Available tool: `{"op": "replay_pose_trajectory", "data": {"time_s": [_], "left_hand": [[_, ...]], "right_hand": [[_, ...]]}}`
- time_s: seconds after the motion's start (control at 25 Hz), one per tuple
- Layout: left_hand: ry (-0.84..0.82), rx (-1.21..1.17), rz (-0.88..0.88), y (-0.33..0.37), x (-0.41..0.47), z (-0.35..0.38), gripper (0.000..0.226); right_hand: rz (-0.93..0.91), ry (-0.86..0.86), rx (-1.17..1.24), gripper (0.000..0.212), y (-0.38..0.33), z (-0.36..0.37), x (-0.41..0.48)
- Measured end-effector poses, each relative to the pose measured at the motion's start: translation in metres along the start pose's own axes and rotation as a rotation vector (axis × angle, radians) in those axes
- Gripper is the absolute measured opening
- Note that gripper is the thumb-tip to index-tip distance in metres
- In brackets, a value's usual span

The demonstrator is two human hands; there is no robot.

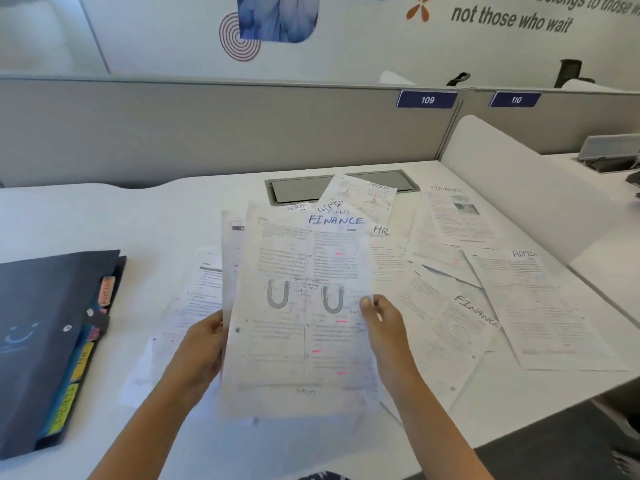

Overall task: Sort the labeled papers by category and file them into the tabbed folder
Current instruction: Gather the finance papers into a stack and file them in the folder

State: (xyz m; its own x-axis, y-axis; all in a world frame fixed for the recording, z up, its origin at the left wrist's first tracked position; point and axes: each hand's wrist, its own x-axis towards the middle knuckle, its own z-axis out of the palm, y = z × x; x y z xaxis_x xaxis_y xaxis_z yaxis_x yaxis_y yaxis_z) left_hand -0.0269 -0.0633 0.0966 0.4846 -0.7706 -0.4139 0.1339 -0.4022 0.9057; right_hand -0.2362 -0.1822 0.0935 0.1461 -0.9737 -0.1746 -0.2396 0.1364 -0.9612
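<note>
Hiding the papers (446, 306) beneath, the FINANCE sheet (301, 306) is pinched at its sides by both hands, left (202, 344) and right (382, 323); folder (45, 341) lies left on the tabletop (104, 216), its far edge cropped.

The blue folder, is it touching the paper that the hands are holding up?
Apart. The head view shows bare desk between the blue folder and the held FINANCE paper.

Open-plan office | grey fabric cubicle partition (214, 133) running behind white laminate desk (104, 220) | blue numbered seat plates 109 (427, 99), 110 (515, 99) showing | motivational wall lettering (512, 19) showing above.
</note>
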Motion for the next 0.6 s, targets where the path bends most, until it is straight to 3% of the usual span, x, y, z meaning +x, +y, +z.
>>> {"op": "replay_pose_trajectory", "data": {"time_s": [0.08,0.28,0.4,0.52,0.6], "left_hand": [[-0.09,-0.045,-0.006,0.004,-0.001,-0.001,0.028],[-0.121,-0.047,0.013,0.008,-0.002,0.002,0.032],[-0.141,-0.011,-0.001,0.012,-0.003,0.011,0.041],[-0.157,0.111,0.118,0.01,0.002,0.019,0.024],[-0.094,0.165,0.153,0.01,0.008,0.026,0.024]], "right_hand": [[0.001,-0.018,-0.032,0.028,0.007,0.002,0.003],[-0.054,0.112,-0.066,0.002,0.014,0.001,0.01],[-0.073,0.17,-0.042,0.011,0.011,0.0,0.013],[-0.088,0.162,0.01,0.021,0.012,-0.002,0.015],[-0.088,0.157,-0.007,0.023,0.012,-0.007,0.023]]}}
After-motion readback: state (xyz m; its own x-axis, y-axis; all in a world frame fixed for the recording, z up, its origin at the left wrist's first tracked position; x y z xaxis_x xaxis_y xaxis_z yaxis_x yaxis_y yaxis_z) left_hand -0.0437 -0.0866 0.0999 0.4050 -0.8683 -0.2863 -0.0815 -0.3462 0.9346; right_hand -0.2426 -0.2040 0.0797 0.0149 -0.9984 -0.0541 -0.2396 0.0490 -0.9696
